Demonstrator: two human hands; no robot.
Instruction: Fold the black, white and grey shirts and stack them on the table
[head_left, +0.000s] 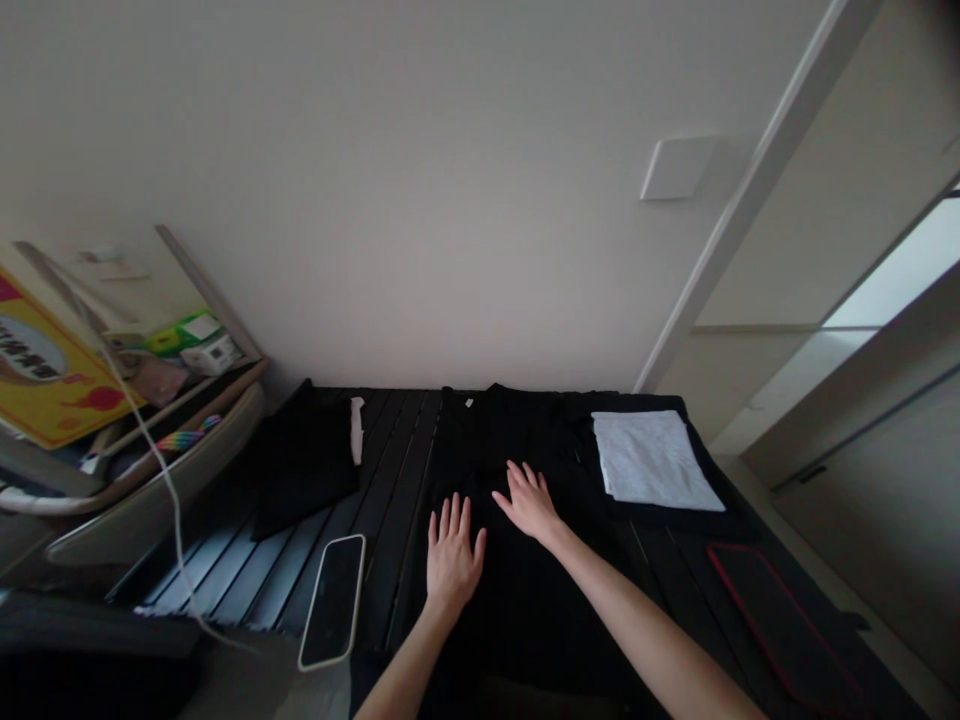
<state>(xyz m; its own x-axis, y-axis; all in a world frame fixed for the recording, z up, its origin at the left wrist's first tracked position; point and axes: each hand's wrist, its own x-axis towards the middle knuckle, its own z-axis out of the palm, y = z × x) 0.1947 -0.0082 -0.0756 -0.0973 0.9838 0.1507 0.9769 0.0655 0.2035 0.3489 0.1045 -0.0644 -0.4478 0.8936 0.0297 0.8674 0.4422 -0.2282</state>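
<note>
A black garment (517,590) with a small white label near its far edge lies spread over the dark slatted table. My left hand (453,556) rests flat on it, palm down with fingers stretched out. To the right and a little farther off, my right hand (529,502) also lies palm down on the black cloth, fingers apart. Neither hand holds anything. Beyond my right hand, a folded light grey cloth (655,460) sits on top of dark fabric. Left of my hands is a folded black cloth (311,460) with a white strip at its edge.
A phone with a pale rim (332,602) lies at the slatted table's (394,460) front left; a red-edged dark device (780,620) is at the right. A white cable (171,490) hangs beside a cluttered bin (180,445) at left. The wall (450,200) rises directly behind.
</note>
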